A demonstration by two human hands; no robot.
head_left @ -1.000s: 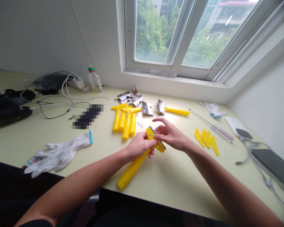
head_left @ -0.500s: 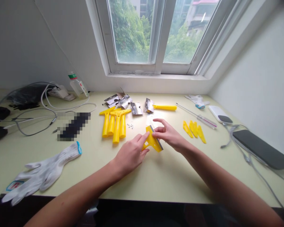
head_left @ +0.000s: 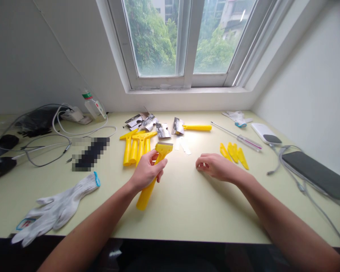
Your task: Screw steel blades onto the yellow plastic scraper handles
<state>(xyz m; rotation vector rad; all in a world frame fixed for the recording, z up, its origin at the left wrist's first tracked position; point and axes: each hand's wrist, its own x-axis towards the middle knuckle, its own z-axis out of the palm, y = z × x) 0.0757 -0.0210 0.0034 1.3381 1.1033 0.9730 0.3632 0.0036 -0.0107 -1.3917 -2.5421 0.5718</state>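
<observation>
My left hand (head_left: 149, 170) is closed around the handle of a yellow scraper (head_left: 146, 197). Its wide head points away from me, with a grey blade along the far edge. To the right, my right hand (head_left: 212, 166) rests low at the tabletop, fingers curled and drawn together; whatever they may pinch is hidden. Just beyond and left of my left hand lie several yellow scraper handles (head_left: 127, 151). Thin pale blades or slips (head_left: 184, 146) lie between the hands, farther back. Several yellow blade covers (head_left: 232, 152) are beside my right hand.
Printed cards (head_left: 163, 130) and another yellow scraper (head_left: 198, 128) lie toward the window. A screwdriver (head_left: 249, 144), a white device (head_left: 265, 133) and a dark slab (head_left: 320, 173) with cables are at right. A work glove (head_left: 65, 204), a bottle (head_left: 94, 107) and cables (head_left: 56, 151) occupy the left.
My left hand has moved left and turned the scraper so its head points away. My right hand has let go of the blade edge and moved right, down to the table.
</observation>
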